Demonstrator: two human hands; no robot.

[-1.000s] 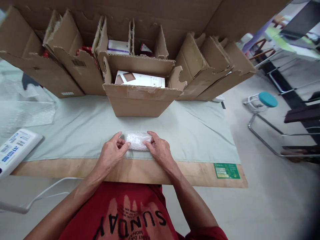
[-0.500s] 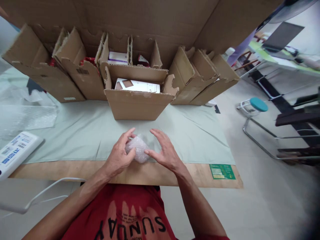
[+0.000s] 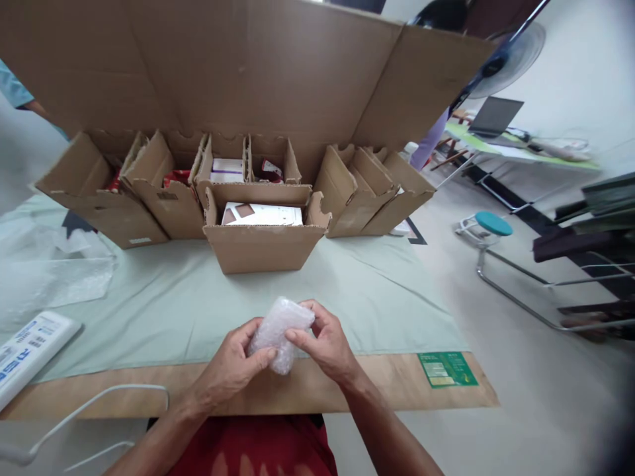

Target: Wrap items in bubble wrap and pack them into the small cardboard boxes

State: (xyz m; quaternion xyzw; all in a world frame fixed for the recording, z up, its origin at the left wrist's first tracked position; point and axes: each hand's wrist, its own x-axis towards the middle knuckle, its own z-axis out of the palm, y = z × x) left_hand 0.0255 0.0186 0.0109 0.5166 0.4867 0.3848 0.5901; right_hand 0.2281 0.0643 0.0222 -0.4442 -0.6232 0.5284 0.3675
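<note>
A small bubble-wrapped packet (image 3: 278,330) is held over the front edge of the table; the wrap hides what is inside. My left hand (image 3: 242,354) grips its left side, thumb lying on the near face. On the right end, my right hand (image 3: 322,340) has its thumb on top and its fingers behind. Just beyond the hands stands a cardboard bin (image 3: 262,250) with a white box (image 3: 265,214) in it.
More cardboard bins (image 3: 112,211) line the back before a tall cardboard panel (image 3: 238,73). Bubble wrap sheets (image 3: 54,274) and a white device with printed labels (image 3: 37,350) lie at left. A green card (image 3: 447,369) is at the right front edge; a stool (image 3: 493,223) stands beyond.
My right hand has closed on the packet, which was in my left hand with the right one open beside it. The packet is now lifted and turned. The view has tilted up.
</note>
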